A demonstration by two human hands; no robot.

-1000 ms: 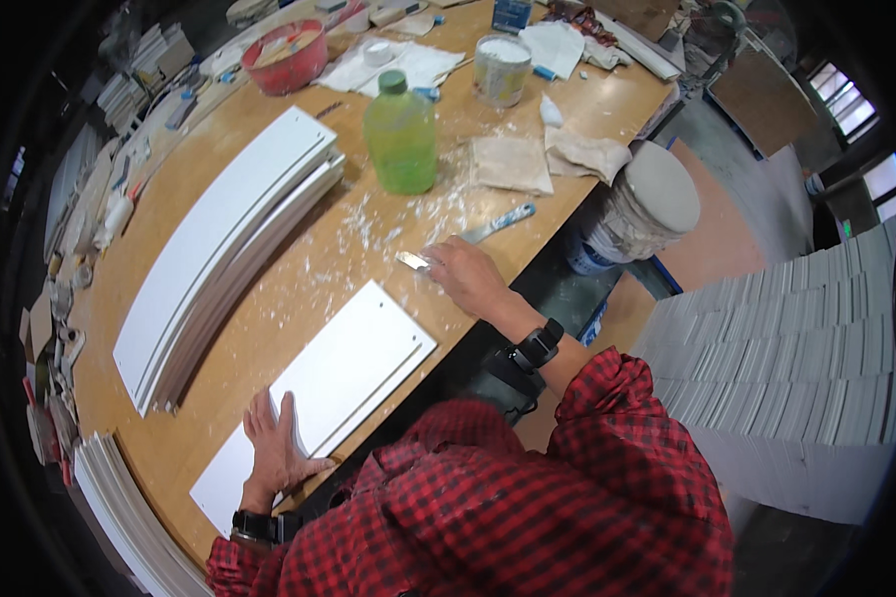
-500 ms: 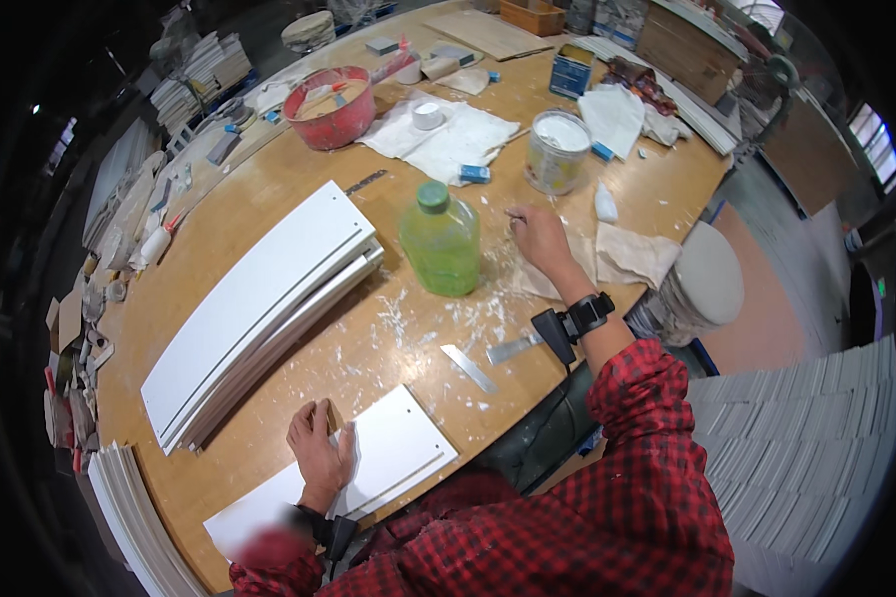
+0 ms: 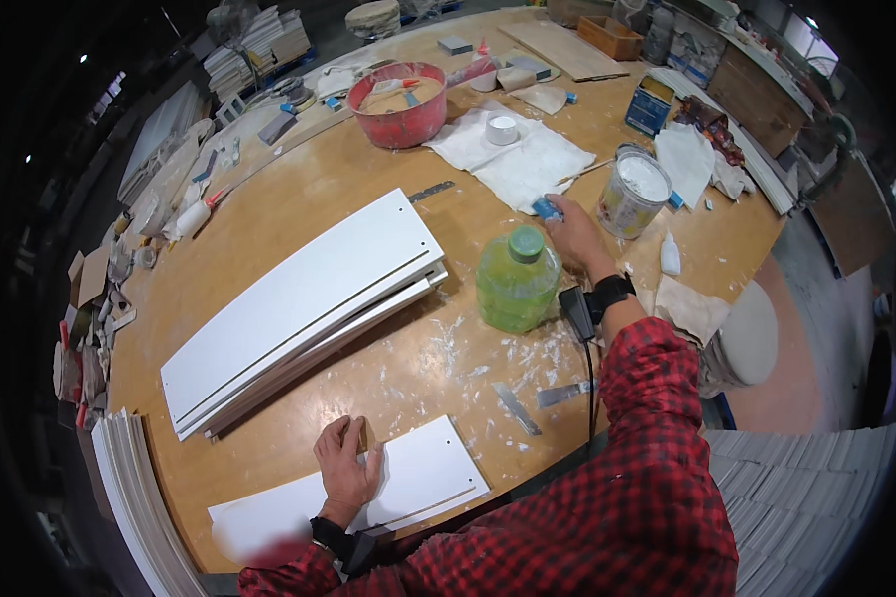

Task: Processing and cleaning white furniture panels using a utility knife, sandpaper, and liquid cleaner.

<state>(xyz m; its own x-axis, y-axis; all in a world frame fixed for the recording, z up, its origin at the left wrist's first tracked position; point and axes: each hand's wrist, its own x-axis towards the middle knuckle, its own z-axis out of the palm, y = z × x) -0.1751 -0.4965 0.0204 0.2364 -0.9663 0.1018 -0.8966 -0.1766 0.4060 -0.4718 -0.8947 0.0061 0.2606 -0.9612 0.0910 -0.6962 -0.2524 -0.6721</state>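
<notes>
My left hand [image 3: 347, 470] rests on a single white board [image 3: 430, 468] at the near edge of the table, its fingers stretched out along the board's far edge. Farther off, my right hand [image 3: 579, 239] has its fingers closed on a small blue block [image 3: 547, 208] at the corner of a white cloth [image 3: 528, 159]. Just left of that wrist stands a green-tinted plastic jug [image 3: 516, 287] with a green cap. To the hand's right is an open clear tub [image 3: 629, 204] of white paste. A stack of white boards [image 3: 299, 298] lies left of the jug.
Two flat metal scrapers [image 3: 517, 409] lie near the front edge among white smears. A red basin [image 3: 398, 119], a small white cup [image 3: 502, 131] and a blue can [image 3: 650, 107] stand at the back. A white squeeze bottle [image 3: 670, 255] is at the right. More boards [image 3: 134, 507] stand left.
My right hand has reached forward past the jug and taken hold of the small blue block by the cloth. My left hand stays on the board. The whole view has shifted.
</notes>
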